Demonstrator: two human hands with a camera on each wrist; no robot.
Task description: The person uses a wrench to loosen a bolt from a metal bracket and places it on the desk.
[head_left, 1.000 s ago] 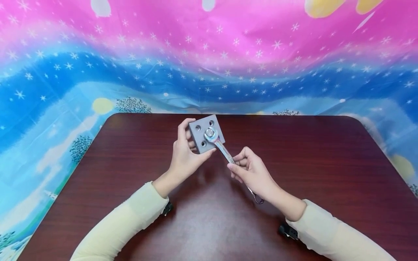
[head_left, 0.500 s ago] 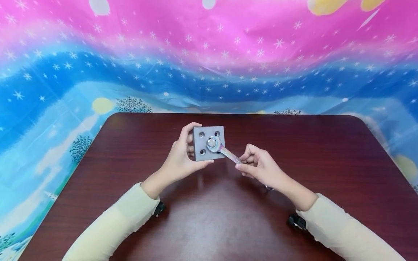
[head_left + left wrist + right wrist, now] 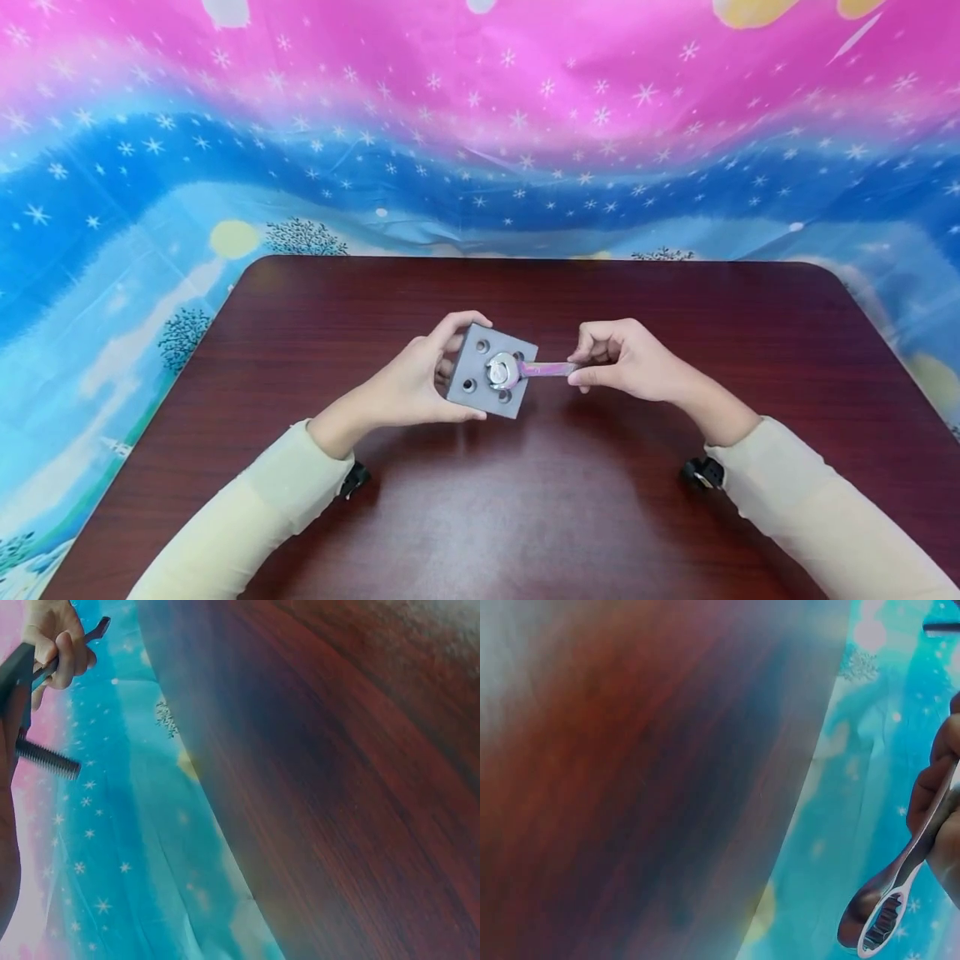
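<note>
In the head view my left hand grips a grey square block by its edges, fingers behind its left side and thumb along the lower edge. Holes sit near the block's corners. A bolt head shows at its middle, and the bolt's threaded shank sticks out behind in the left wrist view. The open end of a combination wrench is around the bolt head. My right hand pinches the wrench handle between thumb and fingers. In the right wrist view, the wrench's ring end extends past the hand.
Below the hands spreads a dark red-brown wooden table with rounded far corners. A pink and blue snowflake-patterned cloth hangs behind it and along its sides. Black wrist cameras sit under both cuffs.
The block has come nearer the person and tilted clockwise. My right hand has swung the wrench handle counterclockwise, from pointing down-right to nearly level rightward. Both hands keep their holds.
</note>
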